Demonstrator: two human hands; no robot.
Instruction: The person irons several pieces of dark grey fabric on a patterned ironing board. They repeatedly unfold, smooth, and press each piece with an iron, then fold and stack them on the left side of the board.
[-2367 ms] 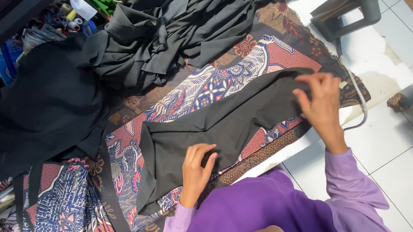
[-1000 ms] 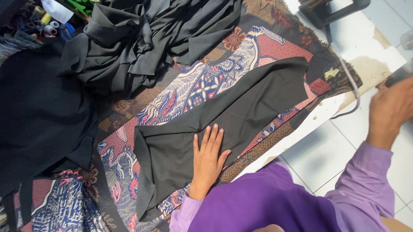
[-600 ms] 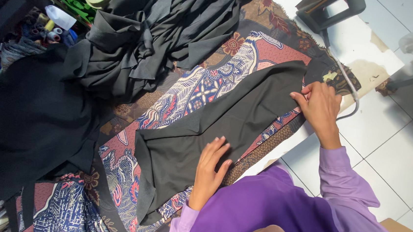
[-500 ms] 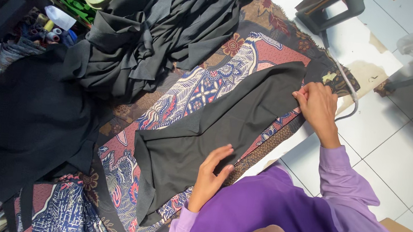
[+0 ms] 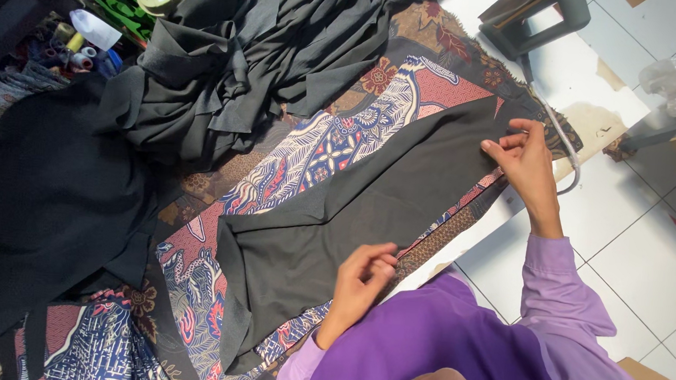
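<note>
We are wearing a long-sleeved top in two purples, its body showing a deep violet while the sleeves are running paler lilac down to loose cuffs at the wrists, leaving our left hand (image 5: 361, 282) and right hand (image 5: 523, 160) bare, with no rings or watch showing.

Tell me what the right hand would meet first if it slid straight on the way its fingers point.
The right hand points up-left along the flat black fabric piece; beyond its edge, likely the patterned batik cloth.
</note>
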